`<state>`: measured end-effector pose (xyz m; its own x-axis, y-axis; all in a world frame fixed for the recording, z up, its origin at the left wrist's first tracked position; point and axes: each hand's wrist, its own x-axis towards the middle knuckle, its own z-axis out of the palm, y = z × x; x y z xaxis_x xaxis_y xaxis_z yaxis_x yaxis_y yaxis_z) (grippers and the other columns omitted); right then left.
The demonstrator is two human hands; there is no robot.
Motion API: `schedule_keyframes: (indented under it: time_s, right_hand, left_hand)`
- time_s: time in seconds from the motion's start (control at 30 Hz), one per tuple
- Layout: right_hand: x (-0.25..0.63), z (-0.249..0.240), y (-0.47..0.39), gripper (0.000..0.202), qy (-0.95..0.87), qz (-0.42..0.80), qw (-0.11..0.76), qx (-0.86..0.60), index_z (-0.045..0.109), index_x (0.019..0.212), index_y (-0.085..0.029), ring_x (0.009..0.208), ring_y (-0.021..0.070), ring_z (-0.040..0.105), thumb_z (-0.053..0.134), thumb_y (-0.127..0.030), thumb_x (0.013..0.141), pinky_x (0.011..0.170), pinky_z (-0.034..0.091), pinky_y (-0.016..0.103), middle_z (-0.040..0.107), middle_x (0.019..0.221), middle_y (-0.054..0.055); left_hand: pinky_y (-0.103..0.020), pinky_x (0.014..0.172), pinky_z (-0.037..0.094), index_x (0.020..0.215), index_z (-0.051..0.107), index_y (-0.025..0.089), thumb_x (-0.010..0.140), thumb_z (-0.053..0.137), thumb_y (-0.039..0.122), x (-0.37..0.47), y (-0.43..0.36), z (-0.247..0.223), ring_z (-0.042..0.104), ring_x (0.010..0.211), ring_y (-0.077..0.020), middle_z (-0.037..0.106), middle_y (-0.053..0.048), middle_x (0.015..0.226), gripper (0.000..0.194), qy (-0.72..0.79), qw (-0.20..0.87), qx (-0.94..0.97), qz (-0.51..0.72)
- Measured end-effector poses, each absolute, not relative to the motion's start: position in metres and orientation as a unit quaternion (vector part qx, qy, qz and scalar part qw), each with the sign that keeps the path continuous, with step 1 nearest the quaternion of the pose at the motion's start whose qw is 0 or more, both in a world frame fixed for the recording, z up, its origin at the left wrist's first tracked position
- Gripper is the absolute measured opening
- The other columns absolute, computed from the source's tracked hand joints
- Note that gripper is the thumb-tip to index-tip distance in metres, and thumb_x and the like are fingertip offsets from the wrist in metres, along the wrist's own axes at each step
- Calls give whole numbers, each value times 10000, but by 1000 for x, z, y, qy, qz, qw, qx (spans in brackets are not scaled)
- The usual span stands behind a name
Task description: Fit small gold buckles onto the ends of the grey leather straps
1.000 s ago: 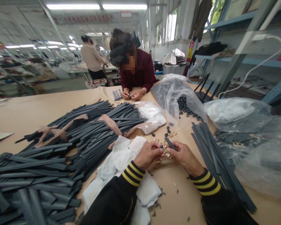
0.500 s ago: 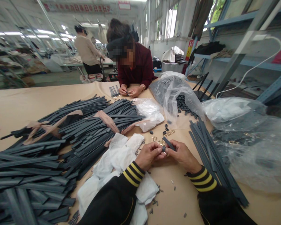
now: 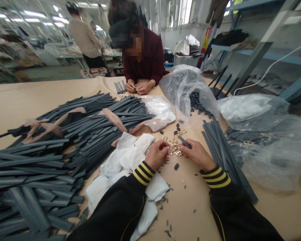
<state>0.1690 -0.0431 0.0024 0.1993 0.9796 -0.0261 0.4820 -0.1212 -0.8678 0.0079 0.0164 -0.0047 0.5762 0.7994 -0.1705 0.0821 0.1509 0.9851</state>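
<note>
My right hand (image 3: pixel 197 154) is closed on a short dark strap (image 3: pixel 184 142), whose free end points up and left. My left hand (image 3: pixel 158 154) has its fingertips pressed together at the left edge of the gold buckles (image 3: pixel 174 146); what it pinches, if anything, is too small to tell. The two hands are apart, with the loose buckles between and behind them. A small dark loop (image 3: pixel 176 166) lies on the table between my wrists. Several more dark loops (image 3: pixel 178 127) sit just behind the buckles.
Bundled dark straps (image 3: pixel 107 130) cover the left side, beside white cloth (image 3: pixel 125 154). Loose straps (image 3: pixel 222 147) and plastic bags (image 3: pixel 271 150) lie right. An open bag of loops (image 3: pixel 188 93) stands behind. Across the table (image 3: pixel 90 85), a person (image 3: pixel 145 57) handles small parts.
My hands have separated, the left moving away from the strap while the right keeps it. A dark loop now lies on the table between them. The camera view has tilted downward.
</note>
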Motion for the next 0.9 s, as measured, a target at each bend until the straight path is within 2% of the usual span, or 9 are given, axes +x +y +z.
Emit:
schedule_keyframes:
  time_s: [0.1, 0.2, 0.3, 0.4, 0.5, 0.57, 0.63, 0.7, 0.9]
  right_hand:
    - [177, 4, -43, 198, -543, 311, 374, -685, 515, 678, -161, 529, 104, 401, 484, -349, 733, 493, 300, 221, 443, 562, -40]
    - [177, 5, -44, 216, -552, 311, 368, -681, 494, 636, -164, 530, 106, 398, 477, -356, 734, 494, 295, 222, 435, 554, -40]
    - [175, 5, -44, 220, -558, 319, 371, -671, 480, 626, -170, 528, 104, 395, 461, -353, 747, 497, 296, 219, 426, 550, -43]
    - [173, 5, -44, 216, -561, 329, 367, -666, 469, 613, -172, 517, 98, 384, 464, -339, 749, 497, 296, 217, 412, 537, -50]
    - [170, 8, -46, 203, -569, 344, 364, -652, 485, 614, -165, 533, 101, 398, 487, -325, 739, 506, 308, 216, 426, 546, -47]
    - [166, 10, -46, 189, -583, 368, 367, -625, 513, 653, -157, 573, 111, 426, 507, -329, 733, 528, 328, 217, 465, 585, -34]
    - [161, 10, -47, 170, -596, 398, 371, -591, 543, 729, -153, 624, 125, 453, 529, -322, 725, 564, 351, 221, 509, 646, -20]
    - [156, 10, -46, 141, -600, 408, 378, -575, 553, 763, -155, 655, 130, 464, 537, -288, 721, 593, 361, 223, 528, 685, -16]
    - [150, 11, -45, 61, -594, 379, 392, -591, 508, 699, -164, 608, 111, 421, 509, -223, 717, 557, 336, 211, 468, 636, -37]
  left_hand:
    - [-227, 530, 407, 772, 539, 149, 740, 480, 233, 1, 14, 10, 487, 524, -92, 521, 9, 601, 108, 338, 530, 747, 217]
    - [-238, 614, 401, 782, 574, 159, 715, 498, 177, 0, -1, 17, 503, 652, -118, 549, -30, 755, 103, 281, 387, 866, 150]
    - [-253, 640, 400, 829, 565, 171, 709, 489, 166, 6, -19, 9, 506, 717, -144, 535, -55, 882, 142, 249, 307, 915, 88]
    - [-265, 637, 394, 767, 544, 170, 744, 413, 150, 14, -28, -2, 500, 721, -153, 531, -63, 884, 135, 261, 272, 923, 84]
    - [-260, 636, 394, 728, 515, 170, 713, 450, 137, 16, -23, -8, 500, 694, -142, 541, -44, 798, 74, 295, 352, 878, 138]
    - [-248, 590, 402, 749, 488, 168, 700, 492, 170, 14, -15, -9, 507, 618, -123, 541, -14, 688, 49, 339, 487, 780, 200]
    - [-224, 528, 399, 754, 462, 156, 698, 530, 230, 11, -6, -10, 500, 522, -98, 534, 10, 598, 116, 365, 630, 639, 246]
    - [-201, 504, 392, 723, 459, 136, 667, 592, 282, 9, 0, -11, 498, 482, -77, 545, 11, 572, 206, 364, 720, 528, 267]
    - [-177, 543, 412, 676, 507, 110, 580, 695, 339, 7, 1, -12, 526, 526, -62, 579, 3, 589, 312, 356, 778, 432, 286]
